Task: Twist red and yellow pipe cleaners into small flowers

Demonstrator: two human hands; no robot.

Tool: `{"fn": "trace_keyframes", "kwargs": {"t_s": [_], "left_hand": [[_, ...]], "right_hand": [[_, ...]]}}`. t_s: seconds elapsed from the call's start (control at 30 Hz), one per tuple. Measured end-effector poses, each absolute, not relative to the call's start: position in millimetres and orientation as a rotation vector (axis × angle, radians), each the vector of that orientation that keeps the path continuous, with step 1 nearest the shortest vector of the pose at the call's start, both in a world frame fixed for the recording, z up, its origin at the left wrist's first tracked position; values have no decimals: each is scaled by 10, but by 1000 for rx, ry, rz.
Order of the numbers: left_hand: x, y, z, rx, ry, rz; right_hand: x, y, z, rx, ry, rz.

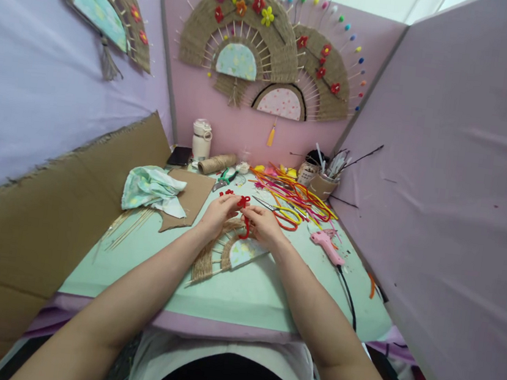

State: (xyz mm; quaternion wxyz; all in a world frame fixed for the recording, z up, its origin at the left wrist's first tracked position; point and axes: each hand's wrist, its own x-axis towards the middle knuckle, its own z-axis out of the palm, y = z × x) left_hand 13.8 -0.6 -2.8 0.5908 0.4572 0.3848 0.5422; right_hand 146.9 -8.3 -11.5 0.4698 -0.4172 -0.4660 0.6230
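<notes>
Between my two hands is a red pipe cleaner [245, 228], its upper end bent into small flower-like loops and its tail hanging down in a curve. My left hand [222, 212] pinches the looped part from the left. From the right, the fingers of my right hand [264, 223] close on it just below the loops. Beneath my hands lies a twine-woven fan [204, 264] with a pale floral half-round centre, partly hidden by them. Small red flower pieces [227, 193] sit just beyond my left hand. Scissors [288, 215] with yellow and red handles rest right of my fingers.
A pink glue gun [328, 247] with a black cord lies right. Coloured pipe cleaners [301, 195] spread behind the scissors. Left are floral cloth [149, 188], cardboard [195, 190] and thin sticks [131, 227]. Green-handled pliers [226, 180], a twine roll [216, 164] and a bottle [201, 140] stand farther back.
</notes>
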Motion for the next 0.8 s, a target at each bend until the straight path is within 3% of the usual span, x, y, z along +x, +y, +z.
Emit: {"fn": "trace_keyframes", "kwargs": {"t_s": [0.47, 0.6, 0.8], "left_hand": [[26, 102, -142, 1599, 1131, 1246], [35, 49, -60, 1554, 1103, 1265], [25, 24, -2, 1356, 1099, 1215]], "right_hand": [[1511, -118, -155, -1386, -1757, 388], [1496, -141, -155, -1334, -1801, 404], [1497, -63, -189, -1199, -1622, 818]]}}
